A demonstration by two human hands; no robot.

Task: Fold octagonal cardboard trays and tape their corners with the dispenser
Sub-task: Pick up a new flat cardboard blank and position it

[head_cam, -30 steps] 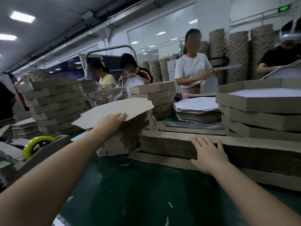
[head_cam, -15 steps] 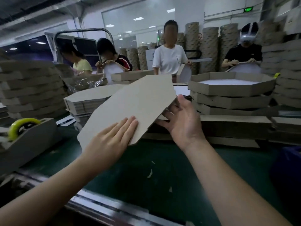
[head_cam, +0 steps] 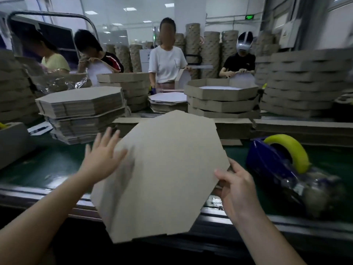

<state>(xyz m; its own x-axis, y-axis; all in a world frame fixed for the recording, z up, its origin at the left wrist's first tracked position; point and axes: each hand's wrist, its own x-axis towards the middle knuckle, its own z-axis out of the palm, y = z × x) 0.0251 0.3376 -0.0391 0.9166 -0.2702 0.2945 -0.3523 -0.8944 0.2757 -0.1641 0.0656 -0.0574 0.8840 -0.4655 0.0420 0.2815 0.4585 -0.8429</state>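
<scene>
A flat octagonal sheet of brown cardboard (head_cam: 162,175) is held tilted in the air above the near edge of the dark green work table (head_cam: 57,163), in front of the person. The right hand (head_cam: 235,186) grips the sheet at its right corner, thumb on the upper face and fingers curled underneath. The left hand (head_cam: 101,159) is spread wide with straight fingers at the sheet's upper left edge; whether it touches the cardboard cannot be told because of motion blur. The two hands are well apart, one on each side of the sheet. To the right, on the table, lies a blue tape dispenser with a yellow roll (head_cam: 277,165), just beside the right hand. Behind the left hand stands a stack of flat octagonal cardboard blanks (head_cam: 82,106), and farther back on the right a stack of folded cardboard trays (head_cam: 221,96). Four workers stand across the table handling cardboard.
</scene>
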